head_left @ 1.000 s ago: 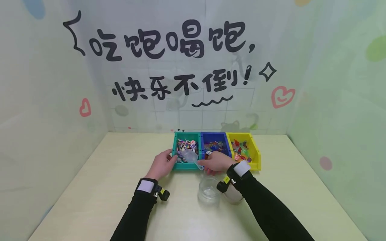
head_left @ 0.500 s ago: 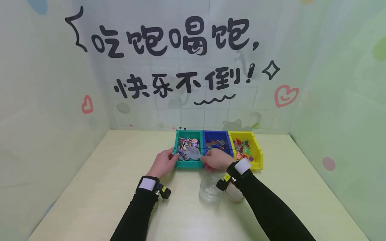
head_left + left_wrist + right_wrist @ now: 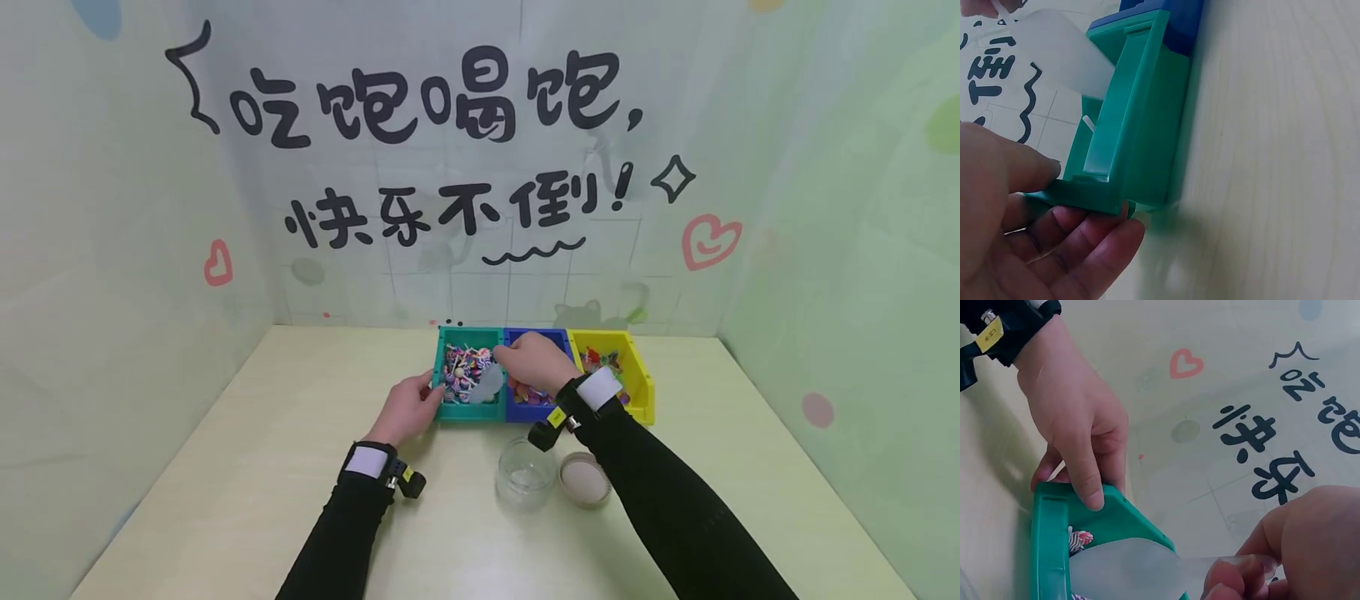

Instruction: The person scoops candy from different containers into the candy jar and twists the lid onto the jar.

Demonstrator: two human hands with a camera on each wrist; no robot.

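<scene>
Scooping step, it seems: the right hand (image 3: 528,360) pinches the translucent plastic scoop (image 3: 489,383) over the teal candy bin (image 3: 468,409), steadied by the gripping left hand (image 3: 408,408). Next it likely needs to dig under the sweets.

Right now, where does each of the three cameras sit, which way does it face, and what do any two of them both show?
Head: looks forward and down at the table; both forearms, left hand, right hand show.
Left wrist: low beside the green bin, facing the wall; left-hand fingers grip the bin's corner.
Right wrist: above the green bin, facing the wall lettering; right-hand fingers pinch the clear scoop, left hand opposite.
Shared: all three show the green bin, scoop and left hand.
</scene>
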